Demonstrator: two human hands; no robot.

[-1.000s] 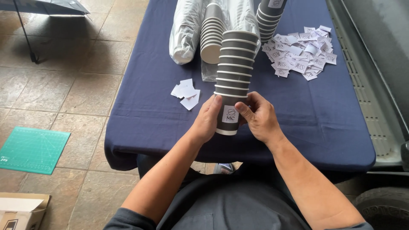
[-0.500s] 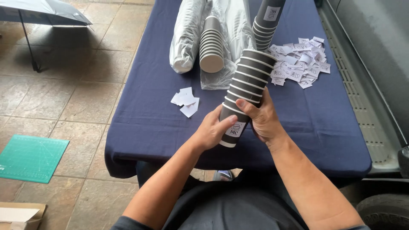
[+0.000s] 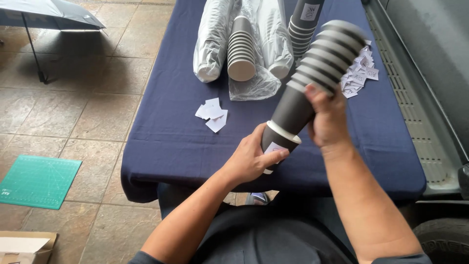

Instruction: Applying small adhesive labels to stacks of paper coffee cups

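Navy tablecloth (image 3: pixel 166 137) | stone-tile floor (image 3: pixel 97 88) | green mat (image 3: pixel 39 181) | umbrella (image 3: pixel 44 14)

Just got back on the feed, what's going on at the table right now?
A person holds a tilted stack of grey paper cups above a blue-clothed table. The right hand grips the stack; the left hand holds the labelled end cup, partly pulled off. Small paper labels and bagged cup stacks lie on the cloth.
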